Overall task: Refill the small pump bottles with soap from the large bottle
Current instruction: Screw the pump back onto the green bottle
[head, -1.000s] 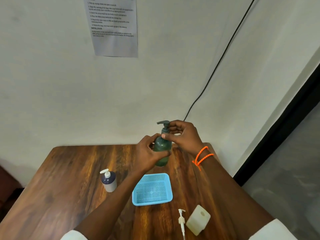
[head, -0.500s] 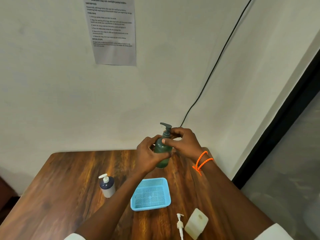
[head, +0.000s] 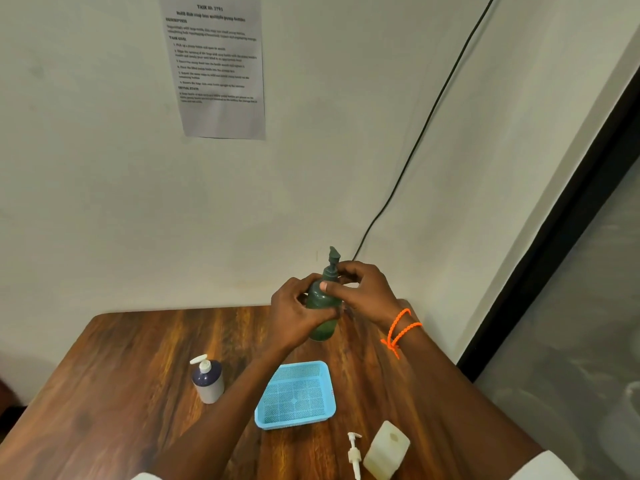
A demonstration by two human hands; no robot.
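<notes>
Green translucent pump bottle (head: 322, 308) held upright above the far end of the wood-grain bench (head: 114, 386). Left hand (head: 298, 315) wraps its rounded body; right hand (head: 363, 292) has fingers (head: 346, 270) pinched on the pump collar. On the bench: 1 dark-topped bottle (head: 209, 382), 1 blue perforated plastic basket (head: 296, 394), 1 loose white pump (head: 354, 453), 1 pale blocky bottle (head: 386, 450) without its pump.

Wooden table (head: 114, 375) under a pale wall (head: 86, 202), with a printed sheet (head: 221, 98) stuck up high, text too blurred to read. Black cable (head: 429, 123) slanting down the wall toward the table's far edge. Dark frame (head: 561, 220) along the right.
</notes>
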